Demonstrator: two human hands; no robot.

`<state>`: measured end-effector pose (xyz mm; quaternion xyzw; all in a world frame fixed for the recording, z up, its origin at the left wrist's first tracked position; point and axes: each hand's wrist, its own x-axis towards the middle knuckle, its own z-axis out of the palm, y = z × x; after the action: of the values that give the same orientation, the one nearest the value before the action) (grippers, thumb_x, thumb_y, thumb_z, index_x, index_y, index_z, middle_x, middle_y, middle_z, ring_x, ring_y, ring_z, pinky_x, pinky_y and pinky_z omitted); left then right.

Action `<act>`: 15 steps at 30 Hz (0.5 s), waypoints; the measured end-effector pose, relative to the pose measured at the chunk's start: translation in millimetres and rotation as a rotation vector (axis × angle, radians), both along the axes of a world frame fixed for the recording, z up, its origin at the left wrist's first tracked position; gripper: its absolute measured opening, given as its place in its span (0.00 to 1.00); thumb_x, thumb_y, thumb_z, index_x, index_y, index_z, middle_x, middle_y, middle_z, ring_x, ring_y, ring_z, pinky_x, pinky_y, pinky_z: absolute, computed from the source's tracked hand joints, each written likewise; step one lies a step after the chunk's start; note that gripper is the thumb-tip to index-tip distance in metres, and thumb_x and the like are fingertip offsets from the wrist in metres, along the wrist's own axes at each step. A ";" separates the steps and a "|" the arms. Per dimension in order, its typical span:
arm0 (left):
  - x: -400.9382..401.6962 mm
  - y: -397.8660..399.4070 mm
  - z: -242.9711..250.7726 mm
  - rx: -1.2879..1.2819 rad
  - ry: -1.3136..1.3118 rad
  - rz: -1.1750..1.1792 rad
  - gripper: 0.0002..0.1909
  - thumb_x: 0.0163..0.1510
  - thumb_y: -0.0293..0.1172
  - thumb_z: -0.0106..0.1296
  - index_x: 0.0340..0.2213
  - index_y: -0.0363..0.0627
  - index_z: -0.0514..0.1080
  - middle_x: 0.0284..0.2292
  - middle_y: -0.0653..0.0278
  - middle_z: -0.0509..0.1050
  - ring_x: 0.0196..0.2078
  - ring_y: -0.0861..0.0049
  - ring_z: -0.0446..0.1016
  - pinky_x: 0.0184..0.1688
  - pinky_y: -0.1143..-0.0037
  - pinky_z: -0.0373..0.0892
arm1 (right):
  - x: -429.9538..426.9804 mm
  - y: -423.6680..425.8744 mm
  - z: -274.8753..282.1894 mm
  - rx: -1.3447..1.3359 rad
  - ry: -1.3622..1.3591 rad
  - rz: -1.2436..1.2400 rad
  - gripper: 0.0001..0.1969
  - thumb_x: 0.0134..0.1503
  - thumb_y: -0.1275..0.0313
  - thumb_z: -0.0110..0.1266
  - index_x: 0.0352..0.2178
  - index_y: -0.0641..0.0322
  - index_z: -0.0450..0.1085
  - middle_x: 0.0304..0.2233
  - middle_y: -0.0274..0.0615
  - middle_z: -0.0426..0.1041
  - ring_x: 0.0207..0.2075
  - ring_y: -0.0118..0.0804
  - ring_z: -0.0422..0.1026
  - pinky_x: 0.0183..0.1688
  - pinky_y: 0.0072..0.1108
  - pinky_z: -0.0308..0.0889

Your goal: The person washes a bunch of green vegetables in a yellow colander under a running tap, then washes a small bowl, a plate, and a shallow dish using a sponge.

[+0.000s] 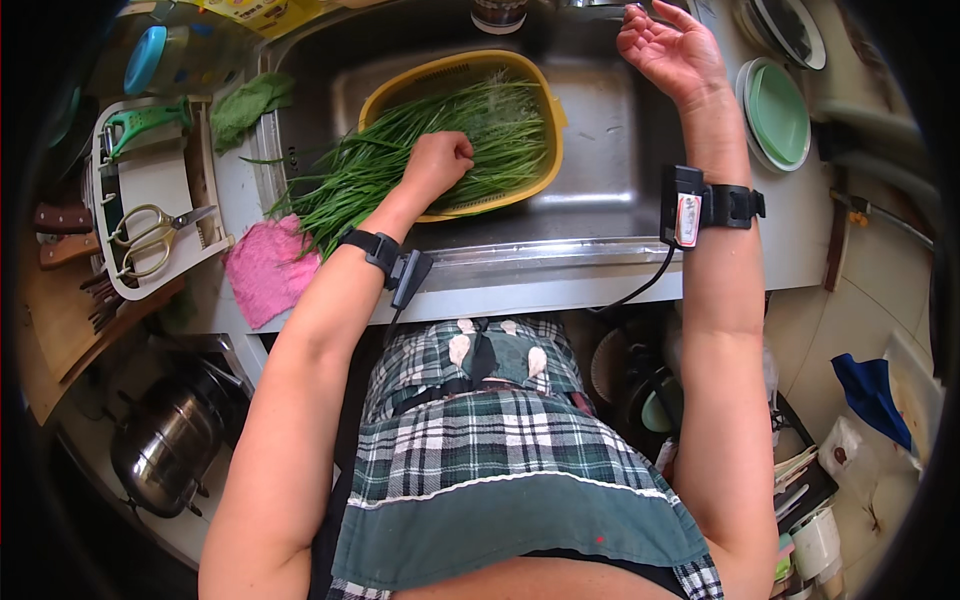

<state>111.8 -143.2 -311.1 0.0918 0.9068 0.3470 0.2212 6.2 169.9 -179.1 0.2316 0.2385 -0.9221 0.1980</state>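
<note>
A yellow plastic basket (556,154) stands in a stainless steel sink (600,217), filled with long green leafy stalks, probably chives (495,112). Their ends hang over the basket's left side towards the sink's rim. My left hand (442,161) rests on the stalks with its fingers curled in; whether it grips any is hidden. Water appears to splash on the stalks at the basket's upper right. My right hand (675,56) is raised at the sink's far right corner, palm up with fingers partly curled, near a metal part at the picture's top edge.
Left of the sink lie a pink cloth (270,274), a green cloth (251,109) and a white rack (124,281) with scissors (154,236) and a green peeler (146,124). Knives (64,217) stand beyond it. Green and white dishes (780,112) are at the right.
</note>
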 end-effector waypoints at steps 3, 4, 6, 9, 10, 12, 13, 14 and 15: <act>4.1 6.5 1.2 -0.011 -0.005 -0.075 0.08 0.41 0.26 0.58 0.28 0.41 0.75 0.23 0.57 0.75 0.28 0.66 0.75 0.32 0.73 0.70 | 12.0 2.2 -0.9 0.063 0.068 0.068 0.14 0.53 0.67 0.53 0.36 0.69 0.68 0.28 0.41 0.73 0.26 0.33 0.72 0.31 0.24 0.72; 6.5 12.2 -1.3 -0.108 0.103 -0.171 0.07 0.41 0.26 0.58 0.27 0.41 0.75 0.23 0.57 0.75 0.27 0.66 0.75 0.31 0.73 0.70 | 11.9 18.3 -12.0 0.014 0.143 0.129 0.15 0.60 0.71 0.41 0.42 0.74 0.66 0.36 0.49 0.73 0.37 0.38 0.72 0.42 0.26 0.68; 8.5 14.8 -11.5 -0.242 0.211 -0.263 0.07 0.42 0.27 0.59 0.27 0.41 0.75 0.26 0.56 0.75 0.26 0.67 0.74 0.30 0.73 0.69 | 26.0 29.4 -31.6 0.055 0.119 0.102 0.15 0.60 0.70 0.42 0.43 0.73 0.66 0.36 0.47 0.73 0.37 0.37 0.72 0.42 0.25 0.68; 3.9 3.9 -8.3 0.081 -0.017 0.009 0.03 0.42 0.27 0.58 0.23 0.43 0.76 0.24 0.60 0.75 0.25 0.68 0.74 0.30 0.72 0.70 | 51.5 6.8 -25.8 0.255 0.026 -0.002 0.12 0.58 0.70 0.47 0.38 0.69 0.69 0.32 0.43 0.72 0.33 0.33 0.71 0.39 0.24 0.70; 1.2 2.2 -1.8 0.079 -0.016 0.008 0.03 0.42 0.27 0.58 0.23 0.43 0.76 0.24 0.60 0.75 0.25 0.68 0.74 0.30 0.72 0.70 | 60.1 4.5 -27.2 0.280 0.010 -0.012 0.12 0.58 0.70 0.47 0.38 0.69 0.69 0.32 0.42 0.72 0.33 0.33 0.71 0.39 0.23 0.69; -6.9 -4.0 17.9 0.312 -0.166 0.253 0.03 0.45 0.27 0.57 0.24 0.41 0.75 0.22 0.65 0.75 0.22 0.78 0.72 0.28 0.77 0.69 | 77.8 -2.8 -28.9 0.338 -0.023 -0.048 0.12 0.58 0.70 0.46 0.39 0.68 0.69 0.32 0.42 0.72 0.32 0.32 0.70 0.38 0.23 0.69; -17.1 -7.4 38.6 0.479 -0.261 0.305 0.03 0.49 0.26 0.55 0.27 0.39 0.75 0.22 0.68 0.74 0.23 0.84 0.70 0.27 0.82 0.68 | 85.9 -3.8 -32.8 0.345 -0.054 -0.066 0.12 0.58 0.70 0.46 0.39 0.68 0.68 0.32 0.42 0.72 0.32 0.33 0.70 0.37 0.23 0.69; -27.9 -19.6 60.9 0.616 -0.291 0.346 0.06 0.51 0.27 0.54 0.32 0.39 0.74 0.25 0.68 0.74 0.25 0.85 0.70 0.29 0.83 0.68 | 93.4 -11.9 -34.5 0.344 -0.069 -0.069 0.12 0.58 0.70 0.46 0.39 0.68 0.68 0.33 0.42 0.71 0.32 0.33 0.70 0.37 0.24 0.68; -38.9 -31.5 82.4 0.728 -0.246 0.400 0.07 0.51 0.27 0.55 0.34 0.39 0.73 0.27 0.67 0.74 0.26 0.85 0.71 0.30 0.83 0.70 | 99.6 -20.6 -36.2 0.344 -0.083 -0.068 0.12 0.58 0.70 0.46 0.40 0.68 0.67 0.33 0.43 0.71 0.32 0.33 0.69 0.37 0.24 0.68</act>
<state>72.9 -174.7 -228.7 -0.0559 0.6921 0.6885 0.2093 105.8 149.3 -215.2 0.3079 0.3765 -0.8634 0.1340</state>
